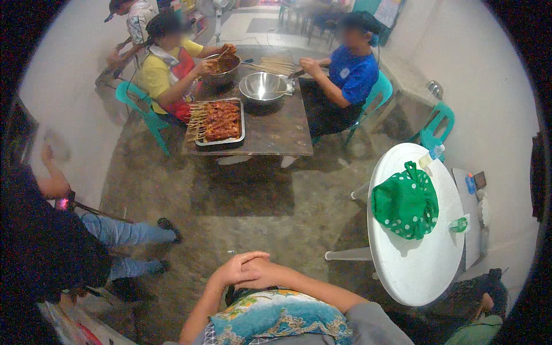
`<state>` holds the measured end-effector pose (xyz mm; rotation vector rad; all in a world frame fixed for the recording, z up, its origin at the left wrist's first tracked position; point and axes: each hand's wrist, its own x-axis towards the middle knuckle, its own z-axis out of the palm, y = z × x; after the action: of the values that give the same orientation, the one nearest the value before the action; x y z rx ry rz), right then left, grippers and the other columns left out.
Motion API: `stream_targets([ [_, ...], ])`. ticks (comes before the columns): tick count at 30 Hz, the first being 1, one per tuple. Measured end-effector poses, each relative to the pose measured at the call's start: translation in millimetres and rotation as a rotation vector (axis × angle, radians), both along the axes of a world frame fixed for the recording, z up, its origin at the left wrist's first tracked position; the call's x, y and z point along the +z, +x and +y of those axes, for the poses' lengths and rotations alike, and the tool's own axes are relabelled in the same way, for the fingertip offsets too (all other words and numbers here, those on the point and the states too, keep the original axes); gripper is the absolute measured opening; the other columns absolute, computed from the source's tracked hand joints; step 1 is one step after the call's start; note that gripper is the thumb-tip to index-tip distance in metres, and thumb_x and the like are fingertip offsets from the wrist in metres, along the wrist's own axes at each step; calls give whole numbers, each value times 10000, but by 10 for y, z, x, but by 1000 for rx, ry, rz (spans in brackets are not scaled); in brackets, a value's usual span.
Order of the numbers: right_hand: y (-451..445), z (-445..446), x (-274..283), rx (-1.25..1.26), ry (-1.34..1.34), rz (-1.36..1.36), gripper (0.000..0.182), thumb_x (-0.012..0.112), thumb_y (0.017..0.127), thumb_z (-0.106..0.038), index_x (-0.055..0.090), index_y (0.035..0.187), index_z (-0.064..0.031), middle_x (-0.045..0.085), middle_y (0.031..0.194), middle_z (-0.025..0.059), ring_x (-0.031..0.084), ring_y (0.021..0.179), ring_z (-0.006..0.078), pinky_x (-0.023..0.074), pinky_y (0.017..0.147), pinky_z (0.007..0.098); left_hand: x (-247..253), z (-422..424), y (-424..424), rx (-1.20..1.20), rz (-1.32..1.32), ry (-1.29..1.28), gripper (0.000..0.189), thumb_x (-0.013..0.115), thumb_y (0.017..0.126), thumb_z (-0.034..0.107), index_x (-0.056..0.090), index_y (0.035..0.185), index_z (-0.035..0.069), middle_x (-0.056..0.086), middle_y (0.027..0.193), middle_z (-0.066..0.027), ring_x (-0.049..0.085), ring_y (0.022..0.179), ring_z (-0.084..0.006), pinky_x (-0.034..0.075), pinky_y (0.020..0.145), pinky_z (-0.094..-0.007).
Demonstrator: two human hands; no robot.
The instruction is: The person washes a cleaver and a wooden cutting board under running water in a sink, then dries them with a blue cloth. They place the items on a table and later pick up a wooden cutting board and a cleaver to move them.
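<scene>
Both my hands are together at my waist, above a teal floral cloth (280,319) on my clothing. My left hand (233,271) is clasped over my right hand (269,272), whose fingers are mostly hidden beneath it. No tool or food shows in either one. Ahead, beyond a stretch of floor, a dark table (276,133) holds a metal tray (243,125) of skewered red-coated meat (222,120). Behind it stand a shiny steel bowl (262,88) with a stick in it, a bowl of dark meat mixture (224,64) and a pile of bamboo skewers (271,65).
A person in yellow (159,73) handles a skewer over the meat bowl; a person in blue (355,73) sits opposite. At right, a white oval table (422,276) carries a green polka-dot bag (405,202) and a bottle (431,156). Someone in dark clothing (47,241) stands close at left.
</scene>
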<state>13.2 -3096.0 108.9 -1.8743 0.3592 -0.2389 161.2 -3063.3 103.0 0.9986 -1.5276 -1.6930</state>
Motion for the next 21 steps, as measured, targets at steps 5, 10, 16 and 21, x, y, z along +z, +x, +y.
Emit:
stream_targets([
  [5, 1, -318, 52, -79, -23, -127, 230, 679, 701, -189, 640, 841, -11, 648, 822, 145, 615, 762, 308, 484, 683, 380, 161, -339, 20, 14, -115, 32, 621, 679, 700, 409, 546, 1177, 35, 596, 1104, -110, 537, 1053, -197, 405, 925, -335],
  [10, -173, -818, 423, -156, -108, -99, 188, 689, 670, -132, 639, 812, -18, 641, 804, 144, 609, 762, 310, 478, 670, 371, 523, -881, -152, 51, -140, -159, 481, 703, 707, 242, 582, 1140, 71, 613, 1060, -118, 580, 973, -207, 445, 870, -332],
  [16, -532, -1519, 711, -170, -53, -156, 210, 700, 678, -117, 637, 855, -23, 648, 799, 122, 619, 756, 259, 482, 686, 349, 840, -1576, -497, 94, -125, -151, 574, 685, 685, 341, 564, 1151, 27, 586, 1123, -104, 553, 1035, -207, 413, 913, -327],
  [21, -891, -2134, 945, -269, 70, -289, 206, 681, 733, -138, 621, 890, -19, 635, 812, 71, 597, 767, 167, 479, 709, 318, 1074, -2137, -847, 222, 150, -69, 482, 645, 780, 303, 561, 1156, 13, 601, 1057, -71, 555, 937, -148, 437, 821, -276],
])
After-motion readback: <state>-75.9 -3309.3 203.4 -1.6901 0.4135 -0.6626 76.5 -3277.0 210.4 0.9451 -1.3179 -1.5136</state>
